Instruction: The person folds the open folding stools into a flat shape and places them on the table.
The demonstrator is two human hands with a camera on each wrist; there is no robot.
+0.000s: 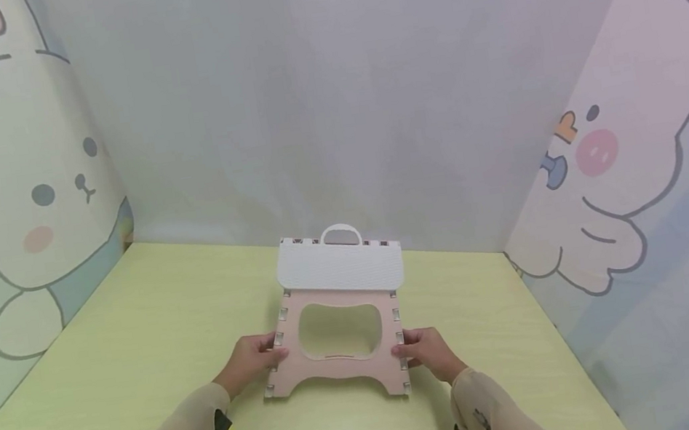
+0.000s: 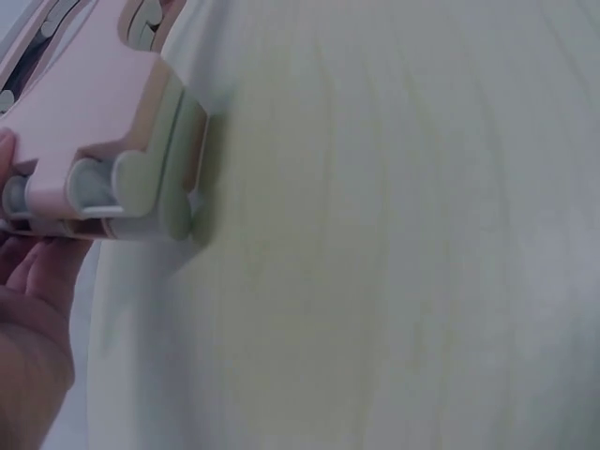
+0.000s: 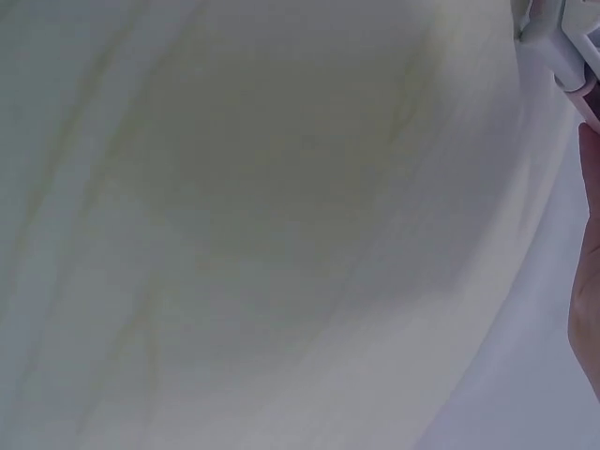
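A pink and white folding step stool [image 1: 347, 366] is held up in the middle of the head view, its flat pink side facing me. Its white top panel [image 1: 339, 267] hangs over the upper part, with a white loop handle above. My left hand [image 1: 249, 360] grips the stool's left edge, thumb on the pink face. On the opposite edge, my right hand [image 1: 430, 351] holds on in the same way. The left wrist view catches a corner of the stool [image 2: 103, 112] by the left hand [image 2: 33, 328]. Only a bit of it shows in the right wrist view.
A pale yellow-green table [image 1: 140, 361] lies beneath the stool. Behind it hangs a plain light curtain [image 1: 315, 101]. Side walls carry a cartoon rabbit [image 1: 3, 182] at left and a pink-cheeked cartoon character [image 1: 632, 94] at right. Black straps or mounts show at both wrists.
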